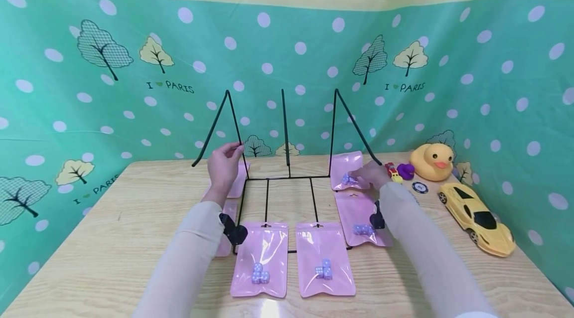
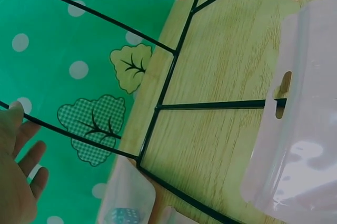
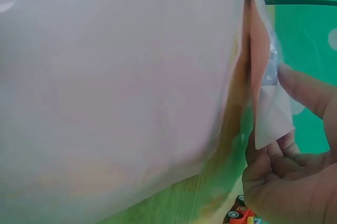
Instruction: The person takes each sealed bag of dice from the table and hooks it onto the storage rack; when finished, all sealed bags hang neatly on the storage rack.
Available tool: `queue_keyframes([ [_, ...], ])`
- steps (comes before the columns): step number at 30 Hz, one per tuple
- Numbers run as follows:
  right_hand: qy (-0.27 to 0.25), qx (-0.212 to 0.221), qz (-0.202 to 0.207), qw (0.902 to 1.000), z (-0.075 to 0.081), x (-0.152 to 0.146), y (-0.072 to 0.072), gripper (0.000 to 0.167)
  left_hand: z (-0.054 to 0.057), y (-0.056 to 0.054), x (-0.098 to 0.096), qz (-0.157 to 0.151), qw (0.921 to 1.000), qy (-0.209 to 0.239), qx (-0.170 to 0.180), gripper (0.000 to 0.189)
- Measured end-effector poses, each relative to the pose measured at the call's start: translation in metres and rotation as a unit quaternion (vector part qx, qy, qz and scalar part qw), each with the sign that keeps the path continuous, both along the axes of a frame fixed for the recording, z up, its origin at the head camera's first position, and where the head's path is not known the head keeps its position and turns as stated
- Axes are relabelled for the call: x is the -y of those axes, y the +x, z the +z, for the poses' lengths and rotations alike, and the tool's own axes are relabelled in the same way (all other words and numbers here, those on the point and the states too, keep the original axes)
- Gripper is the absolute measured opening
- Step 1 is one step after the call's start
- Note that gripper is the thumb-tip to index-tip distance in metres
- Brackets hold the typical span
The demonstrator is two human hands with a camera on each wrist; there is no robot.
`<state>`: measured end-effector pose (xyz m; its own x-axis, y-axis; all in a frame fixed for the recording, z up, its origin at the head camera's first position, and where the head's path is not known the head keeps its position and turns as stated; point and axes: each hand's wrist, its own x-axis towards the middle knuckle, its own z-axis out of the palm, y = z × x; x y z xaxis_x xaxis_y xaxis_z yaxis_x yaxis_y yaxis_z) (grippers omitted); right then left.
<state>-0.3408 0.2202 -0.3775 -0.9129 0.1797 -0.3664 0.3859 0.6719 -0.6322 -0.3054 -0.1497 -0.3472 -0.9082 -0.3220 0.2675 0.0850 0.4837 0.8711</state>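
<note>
My left hand [image 1: 224,166] pinches one upright of a black wire rack [image 1: 285,128] between thumb and index finger. In the left wrist view that upright rod [image 2: 79,134] crosses the fingertips, the other fingers loosely bent. At the rack's back right corner, my right hand [image 1: 372,176] grips the lower edge of a pink zip pouch [image 1: 347,161] with lilac dice [image 1: 347,179] inside. The right wrist view shows the thumb on this pouch's face and the fingers [image 3: 258,166] behind it. Two more dice pouches, one front left [image 1: 262,243] and one front right [image 1: 320,243], hang on the rack's front hooks.
Another pink pouch [image 1: 354,208] hangs at the right side; further pouches [image 1: 239,183] at the left are partly hidden by my arm. On the right lie a yellow toy car [image 1: 477,221], a rubber duck [image 1: 431,162], a poker chip [image 1: 420,187] and small toys [image 1: 405,172].
</note>
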Motion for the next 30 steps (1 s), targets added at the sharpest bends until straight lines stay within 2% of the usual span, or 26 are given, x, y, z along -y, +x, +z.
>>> queue_keyframes([
  [6, -0.027, -0.008, 0.010, 0.9995, 0.001, -0.002, 0.000, 0.074, 0.001, -0.001, -0.001, 0.001, 1.0000, 0.002, 0.008, 0.031],
  [9, -0.034, -0.002, -0.003, 0.9994, -0.002, -0.002, -0.003, 0.064, 0.001, -0.002, -0.001, 0.000, 1.0000, -0.003, 0.008, 0.031],
  [14, -0.061, -0.021, -0.021, 0.9977, -0.008, 0.000, -0.006, 0.049, 0.002, 0.001, 0.000, -0.001, 0.9999, -0.008, 0.011, 0.031],
  [23, -0.119, -0.053, -0.033, 0.9910, -0.002, -0.003, -0.001, 0.049, 0.004, 0.002, -0.002, 0.000, 1.0000, -0.006, 0.006, 0.030],
  [30, -0.132, -0.081, 0.011, 0.9879, 0.005, -0.008, 0.008, 0.052, 0.003, 0.002, -0.002, 0.000, 0.9999, -0.013, 0.006, 0.030],
])
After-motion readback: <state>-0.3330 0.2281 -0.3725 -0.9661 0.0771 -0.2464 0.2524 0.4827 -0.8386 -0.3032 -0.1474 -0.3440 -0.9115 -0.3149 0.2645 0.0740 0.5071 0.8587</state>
